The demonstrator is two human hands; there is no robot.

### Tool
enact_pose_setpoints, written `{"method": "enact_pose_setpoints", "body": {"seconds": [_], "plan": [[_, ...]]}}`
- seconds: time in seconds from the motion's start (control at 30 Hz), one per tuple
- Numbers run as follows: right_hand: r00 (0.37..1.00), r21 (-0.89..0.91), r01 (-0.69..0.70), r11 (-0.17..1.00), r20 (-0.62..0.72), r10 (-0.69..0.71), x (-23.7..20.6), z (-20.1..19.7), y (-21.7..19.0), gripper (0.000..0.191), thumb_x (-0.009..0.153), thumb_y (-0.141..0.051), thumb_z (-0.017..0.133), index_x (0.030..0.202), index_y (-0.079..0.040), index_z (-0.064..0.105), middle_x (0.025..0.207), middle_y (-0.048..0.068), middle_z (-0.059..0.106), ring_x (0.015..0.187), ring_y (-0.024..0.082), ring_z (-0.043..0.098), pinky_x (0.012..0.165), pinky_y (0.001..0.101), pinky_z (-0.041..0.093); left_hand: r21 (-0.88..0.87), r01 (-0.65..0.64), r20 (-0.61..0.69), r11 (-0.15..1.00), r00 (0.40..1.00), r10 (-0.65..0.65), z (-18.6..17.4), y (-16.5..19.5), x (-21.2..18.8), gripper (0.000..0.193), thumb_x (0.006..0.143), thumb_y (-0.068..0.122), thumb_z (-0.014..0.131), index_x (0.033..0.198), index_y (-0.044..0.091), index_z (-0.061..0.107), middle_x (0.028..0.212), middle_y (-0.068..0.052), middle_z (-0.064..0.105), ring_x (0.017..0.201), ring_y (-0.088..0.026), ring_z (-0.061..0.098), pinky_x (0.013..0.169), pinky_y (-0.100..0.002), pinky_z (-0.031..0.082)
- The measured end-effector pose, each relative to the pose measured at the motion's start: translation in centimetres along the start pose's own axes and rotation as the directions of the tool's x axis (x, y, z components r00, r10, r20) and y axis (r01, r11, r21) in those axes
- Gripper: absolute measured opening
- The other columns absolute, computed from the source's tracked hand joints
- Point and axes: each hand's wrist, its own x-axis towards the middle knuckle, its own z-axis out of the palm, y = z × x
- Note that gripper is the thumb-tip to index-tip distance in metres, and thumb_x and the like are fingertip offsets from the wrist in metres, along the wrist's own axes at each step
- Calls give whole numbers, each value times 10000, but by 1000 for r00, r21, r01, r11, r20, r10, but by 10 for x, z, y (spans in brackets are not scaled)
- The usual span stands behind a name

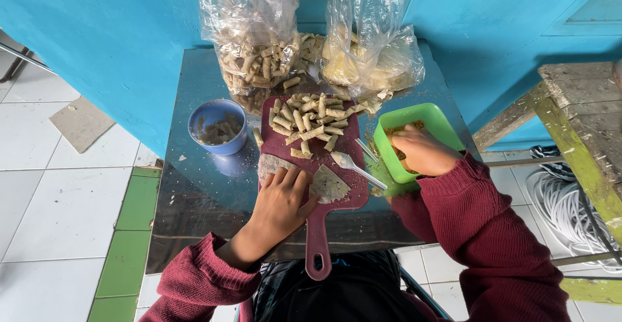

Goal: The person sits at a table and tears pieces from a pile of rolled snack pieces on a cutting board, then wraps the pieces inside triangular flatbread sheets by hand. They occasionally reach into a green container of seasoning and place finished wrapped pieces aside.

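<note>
A dark red cutting board lies on a shiny metal table, its handle toward me. My left hand rests flat, fingers spread, on a thin pale wrapper on the board. A pile of small rolled pieces covers the board's far half. My right hand reaches into a green tub of filling to the right; what its fingers hold is hidden. A pale spoon lies across the board's right edge.
A blue bowl with bits in it stands left of the board. Two clear plastic bags of rolls and wrappers stand at the back against a blue wall. A worn wooden bench and coiled white cable are at right.
</note>
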Motion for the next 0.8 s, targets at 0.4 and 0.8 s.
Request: {"method": "enact_pose_setpoints", "body": {"seconds": [0.4, 0.8], "plan": [[966, -31, -244, 969, 80, 246, -16, -41, -14, 500, 739, -352, 838, 1139, -123, 641, 1157, 117, 654, 1121, 306, 546, 955, 444, 431, 37, 24, -10, 999, 1000, -24, 2, -1, -1, 277, 842, 271, 752, 1012, 84, 637, 925, -70, 619, 903, -283, 600, 785, -420, 463], [994, 140, -91, 986, -43, 98, -5, -21, -6, 178, 791, -167, 751, 956, -102, 741, 910, 129, 762, 921, 321, 723, 845, 435, 544, 23, 44, -13, 999, 999, -44, 10, 0, -2, 232, 884, 281, 729, 965, 85, 634, 893, -68, 626, 875, -276, 617, 765, -416, 471]]}}
